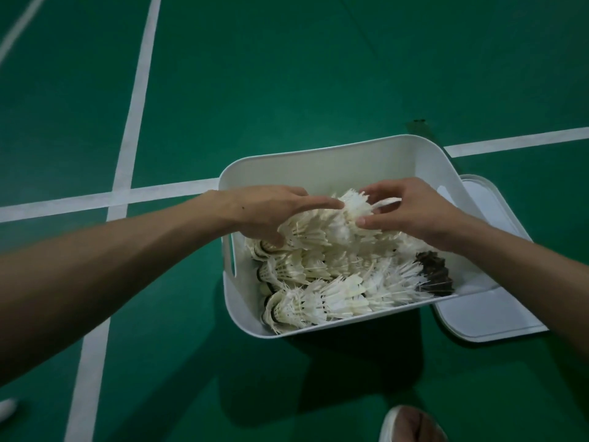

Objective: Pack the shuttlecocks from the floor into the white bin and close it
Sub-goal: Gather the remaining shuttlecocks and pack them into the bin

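Observation:
The white bin [322, 164] stands open on the green court floor, filled with several rows of stacked white shuttlecocks [318, 295] and a dark brown one [433, 271] at the right. My left hand [267, 212] and my right hand [411, 208] are both inside the bin, holding one stacked row of shuttlecocks [325, 223] between them. The left hand's thumb and fingers are wrapped around its cork end. At the feather end, the right hand pinches it with thumb and fingers. The bin's white lid [484, 311] lies flat on the floor beside the bin's right side.
White court lines [134, 100] cross the green floor left of and behind the bin. My foot in a white slipper [411, 425] shows at the bottom edge. A small white object [6, 408] sits at the lower left edge.

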Action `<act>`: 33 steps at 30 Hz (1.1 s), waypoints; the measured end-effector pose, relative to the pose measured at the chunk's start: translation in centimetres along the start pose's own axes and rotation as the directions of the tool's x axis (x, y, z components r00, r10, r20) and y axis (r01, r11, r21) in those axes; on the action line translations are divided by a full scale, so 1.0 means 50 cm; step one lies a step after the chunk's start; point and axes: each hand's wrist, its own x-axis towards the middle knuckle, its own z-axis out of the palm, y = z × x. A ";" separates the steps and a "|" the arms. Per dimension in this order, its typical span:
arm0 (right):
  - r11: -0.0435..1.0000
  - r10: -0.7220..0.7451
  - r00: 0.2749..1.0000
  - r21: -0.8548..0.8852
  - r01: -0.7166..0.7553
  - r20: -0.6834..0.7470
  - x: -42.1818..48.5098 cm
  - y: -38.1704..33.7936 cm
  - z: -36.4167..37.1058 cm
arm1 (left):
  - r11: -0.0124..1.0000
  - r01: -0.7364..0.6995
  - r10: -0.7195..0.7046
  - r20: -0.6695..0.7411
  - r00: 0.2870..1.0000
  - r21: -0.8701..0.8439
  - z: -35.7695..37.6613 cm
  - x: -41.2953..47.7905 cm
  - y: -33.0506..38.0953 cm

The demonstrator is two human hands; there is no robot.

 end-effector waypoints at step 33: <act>0.628 -0.305 0.951 -0.741 0.239 0.048 -0.008 -0.085 0.017 | 0.996 0.049 -0.055 -0.080 0.995 -0.080 -0.008 -0.028 0.008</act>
